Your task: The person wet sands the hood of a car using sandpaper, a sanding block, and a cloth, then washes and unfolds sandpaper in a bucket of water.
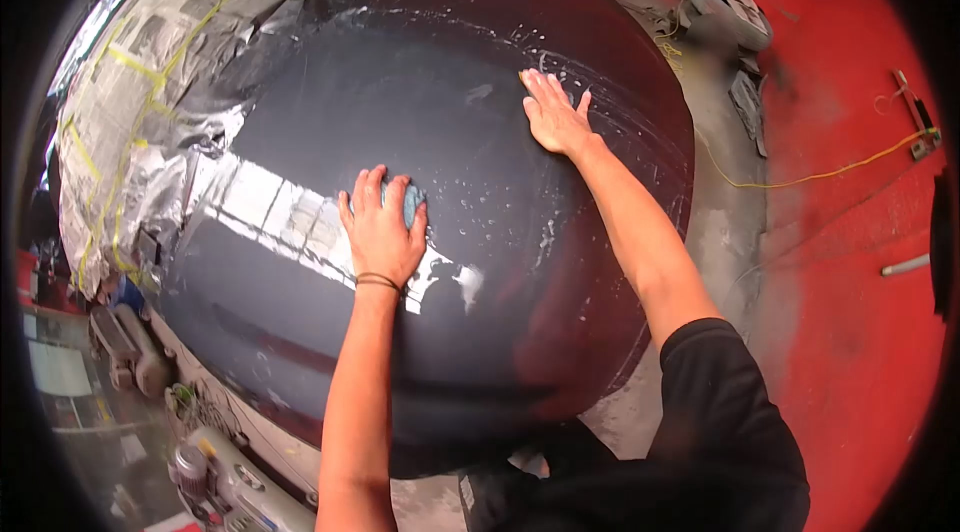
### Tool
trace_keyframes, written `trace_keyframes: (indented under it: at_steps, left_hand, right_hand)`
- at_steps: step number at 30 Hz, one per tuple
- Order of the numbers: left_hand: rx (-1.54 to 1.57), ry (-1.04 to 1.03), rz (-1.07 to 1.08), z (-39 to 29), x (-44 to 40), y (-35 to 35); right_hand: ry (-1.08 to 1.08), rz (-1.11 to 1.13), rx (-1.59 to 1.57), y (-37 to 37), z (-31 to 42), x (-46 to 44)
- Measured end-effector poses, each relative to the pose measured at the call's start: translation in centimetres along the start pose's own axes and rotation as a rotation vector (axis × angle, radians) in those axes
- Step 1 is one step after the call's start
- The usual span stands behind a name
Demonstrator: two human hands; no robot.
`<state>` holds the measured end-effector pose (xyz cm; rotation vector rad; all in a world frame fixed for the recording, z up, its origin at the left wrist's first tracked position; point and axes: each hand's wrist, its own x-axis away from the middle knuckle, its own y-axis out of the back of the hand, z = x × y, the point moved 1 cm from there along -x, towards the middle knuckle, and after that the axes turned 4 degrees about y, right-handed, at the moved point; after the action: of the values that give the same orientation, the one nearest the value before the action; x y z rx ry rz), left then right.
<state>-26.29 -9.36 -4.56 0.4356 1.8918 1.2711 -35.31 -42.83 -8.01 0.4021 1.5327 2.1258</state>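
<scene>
A broad, dark, glossy car panel (350, 102) curves in front of me, wet with water droplets and whitish streaks. My left hand (385, 232), with a thin band at its wrist, presses down on the panel near its middle. Under those fingers is a blue-green pad (413, 202); whether it is sponge or cloth I cannot tell. Farther off and to the right, my right hand (556, 120) lies flat on the panel beside a streaky wet patch, fingers outstretched, with no object visible in it.
Paper and plastic masking sheets (110, 122) with yellow tape cover the area on the left. An air compressor (235, 482) stands at the lower left. A yellow cord (800, 184) crosses the red surface (840, 262) on the right, past a dusty grey object (730, 17).
</scene>
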Motion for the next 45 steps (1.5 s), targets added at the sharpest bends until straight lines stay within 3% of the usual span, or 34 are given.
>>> trace_keyframes:
  at_steps: [7,11,13,16,19,25,28,31,33,35,39,43,45]
  left_hand:
    - [0.009,0.018,-0.006,-1.0,0.7,-0.1]
    - [0.002,0.001,-0.039,-0.5,0.1,0.1]
    - [0.006,0.007,-0.044,-0.9,0.4,0.3]
    - [-0.016,0.009,-0.05,-1.0,0.6,0.2]
    - [-0.001,0.013,-0.043,-1.0,0.4,0.1]
    - [-0.014,0.007,-0.059,-0.9,0.9,-0.1]
    - [-0.014,0.009,-0.058,-0.8,0.5,0.1]
    - [-0.016,0.006,-0.051,-0.7,0.5,0.0]
    - [-0.011,0.011,-0.038,-0.8,0.3,0.1]
    - [-0.012,0.025,-0.026,-0.9,0.5,0.1]
    - [-0.026,0.019,-0.05,-0.7,0.3,-0.1]
    - [-0.035,0.03,-0.026,-0.8,0.7,-0.2]
    - [-0.028,0.012,-0.037,-0.5,0.5,-0.5]
  right_hand:
    - [0.27,0.022,0.017,-0.8,-0.8,10.7]
    - [-0.011,0.023,-0.03,0.9,-4.1,3.1]
    - [-0.042,-0.015,-0.055,0.3,-3.5,3.4]
    - [0.117,-0.082,-0.069,-1.9,-2.3,11.3]
    - [0.209,0.082,0.039,-0.6,-3.3,15.3]
    - [-0.102,-0.008,-0.039,0.1,-7.9,6.1]
    - [-0.021,-0.097,-0.079,-2.2,-6.2,11.9]
    - [0.063,0.042,-0.008,-1.8,-5.0,18.0]
    - [0.068,0.018,0.013,-1.1,-7.2,15.9]
    - [-0.073,0.007,-0.033,-0.5,-10.5,11.3]
    - [-0.175,-0.046,-0.135,-1.2,-10.0,11.0]
    - [-0.028,0.044,-0.089,-2.4,-8.0,19.6]
    - [0.033,0.034,-0.028,-1.6,-10.3,18.4]
